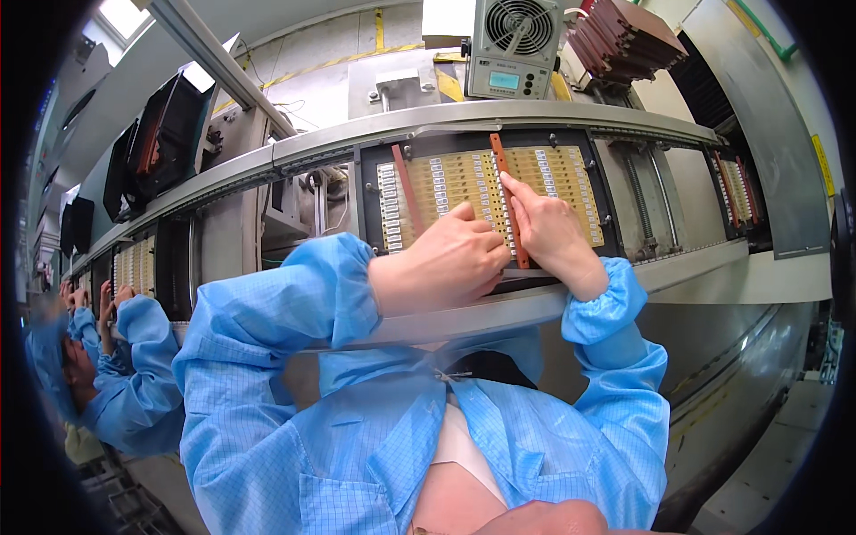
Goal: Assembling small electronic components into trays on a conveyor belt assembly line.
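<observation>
A black-framed carrier (pixel 368 169) lies on the conveyor in front of me. It holds a tan circuit board panel (pixel 459 169) with rows of small white components. A narrow orange-brown bar (pixel 497 147) lies across the panel right of its middle, and a darker red-brown bar (pixel 406 183) crosses its left part. My right hand (pixel 555 234) is closed on the orange-brown bar, its index finger and thumb pressed along it. Over the lower middle of the panel, my left hand (pixel 443 261) is closed with the fingers curled down. Whatever its fingertips hold, if anything, is hidden beneath the hand.
Metal conveyor rails (pixel 330 134) run across in front of and behind the carrier. A fan unit (pixel 517 49) stands behind, beside stacked red-brown trays (pixel 624 40). Another carrier (pixel 736 189) sits at the right. A co-worker in a blue sleeve (pixel 147 339) works at the left.
</observation>
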The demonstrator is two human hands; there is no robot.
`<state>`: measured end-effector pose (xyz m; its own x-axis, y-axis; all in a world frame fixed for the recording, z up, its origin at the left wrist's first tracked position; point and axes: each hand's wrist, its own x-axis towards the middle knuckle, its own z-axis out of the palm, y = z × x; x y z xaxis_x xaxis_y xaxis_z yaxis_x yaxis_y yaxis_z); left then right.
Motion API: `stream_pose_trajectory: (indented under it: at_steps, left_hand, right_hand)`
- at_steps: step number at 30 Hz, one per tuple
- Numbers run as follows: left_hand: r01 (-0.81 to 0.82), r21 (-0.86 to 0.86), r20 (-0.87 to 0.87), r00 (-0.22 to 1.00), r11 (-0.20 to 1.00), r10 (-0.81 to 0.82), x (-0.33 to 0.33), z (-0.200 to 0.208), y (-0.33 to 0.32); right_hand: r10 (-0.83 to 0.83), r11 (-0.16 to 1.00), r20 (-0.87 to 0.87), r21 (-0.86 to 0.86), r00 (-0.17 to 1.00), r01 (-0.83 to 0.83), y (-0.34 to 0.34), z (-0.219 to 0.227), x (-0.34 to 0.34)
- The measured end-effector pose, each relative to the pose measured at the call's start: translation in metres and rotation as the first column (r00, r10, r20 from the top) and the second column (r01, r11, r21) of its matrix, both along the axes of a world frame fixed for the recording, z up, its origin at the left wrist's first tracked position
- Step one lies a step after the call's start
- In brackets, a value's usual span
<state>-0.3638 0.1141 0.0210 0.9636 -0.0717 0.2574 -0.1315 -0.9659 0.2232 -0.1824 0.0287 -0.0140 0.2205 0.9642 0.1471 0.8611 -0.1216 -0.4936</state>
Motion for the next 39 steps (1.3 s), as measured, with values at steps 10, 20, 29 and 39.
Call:
stream_pose_trajectory:
  at_steps: [10,20,29,39]
  left_hand:
    - [0.053,0.263,0.087,0.993,0.963,-0.079,0.031,0.003,0.038]
    - [0.028,0.211,0.228,0.971,0.977,-0.077,0.052,-0.019,0.062]
    - [-0.094,0.106,0.147,0.986,0.99,0.078,0.069,-0.02,0.114]
    - [-0.053,0.254,-0.15,0.984,0.966,0.093,0.098,-0.017,0.119]
  right_hand:
    - [0.005,0.999,-0.108,-0.05,0.994,-0.011,0.004,0.004,0.006]
    - [0.045,0.998,-0.322,-0.015,0.946,-0.053,0.012,-0.002,0.03]
    - [-0.161,0.974,-0.007,0.159,0.987,0.16,-0.035,0.009,-0.021]
    - [-0.224,0.935,0.218,0.323,0.95,0.146,-0.047,-0.023,-0.051]
